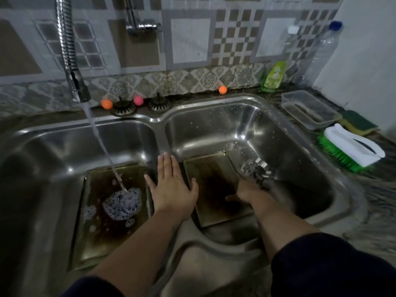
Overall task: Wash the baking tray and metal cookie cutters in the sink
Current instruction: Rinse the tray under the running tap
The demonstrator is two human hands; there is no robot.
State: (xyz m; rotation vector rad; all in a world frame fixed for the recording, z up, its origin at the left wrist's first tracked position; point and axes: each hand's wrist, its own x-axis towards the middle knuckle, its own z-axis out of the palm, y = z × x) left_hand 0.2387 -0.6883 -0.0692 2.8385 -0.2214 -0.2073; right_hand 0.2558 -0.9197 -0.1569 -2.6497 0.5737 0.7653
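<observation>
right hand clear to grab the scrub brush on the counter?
Probably yes. The right hand is low in the right basin by the cookie cutters; the scrub brush lies uncovered on the counter beyond the rim, nothing between.

Right basin [300, 133] rear open; cutters [257, 170] crowd tray [214, 189] edge

Worktop [372, 202], dark speckled stone, right of sink: clear plastic container [310, 110], green-yellow sponge [359, 123], white scrub brush [353, 147], green soap bottle [273, 77], two clear bottles [321, 50].
</observation>
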